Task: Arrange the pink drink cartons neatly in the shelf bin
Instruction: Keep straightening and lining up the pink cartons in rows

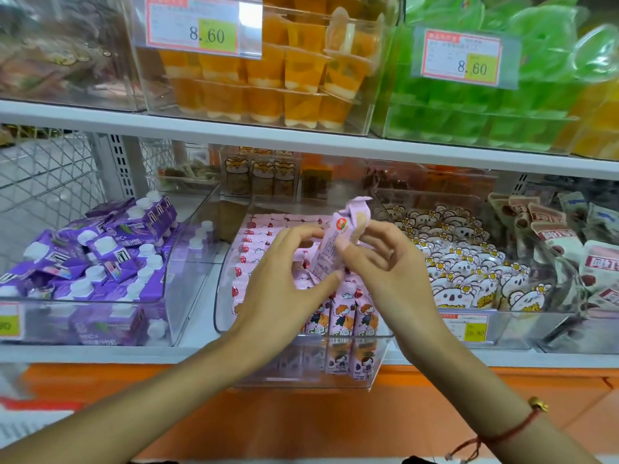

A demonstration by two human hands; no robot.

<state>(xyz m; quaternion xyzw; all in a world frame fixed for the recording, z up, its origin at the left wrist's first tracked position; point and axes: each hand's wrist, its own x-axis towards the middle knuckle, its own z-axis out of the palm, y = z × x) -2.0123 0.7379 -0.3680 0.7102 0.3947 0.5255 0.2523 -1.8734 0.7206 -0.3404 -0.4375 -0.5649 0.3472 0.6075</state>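
Both hands over the clear shelf bin (221, 296) at centre of the lower shelf (301, 139).

Right hand (385, 262): fingers curled, thumb pressed on the face of one pink carton (338, 242), gripping it. Carton lifted clear above the rows, tilted, its top end pointing up and away, printed side panel toward the camera. Red cord bracelet (502, 433) on the right wrist.

Left hand (284, 272): thumb under the lower end of the same carton, index and middle fingers bent over its left edge, so it pinches the carton as well. Fingers narrow, not spread.

Remaining pink cartons (254, 249) lie in the bin: stacked flat in rows along the left and back; a few stand upright at the front right, cartoon figures facing out (355, 316). The hands hide the middle of the bin.

Neighbours: purple cartons with white caps (100, 256) jumbled in the bin to the left; koala-print packs (462, 269) in the bin to the right. Upper shelf carries orange jelly cups (268, 78) and green jelly cups (469, 105), each bin with a price tag reading 8.60 (201, 31).
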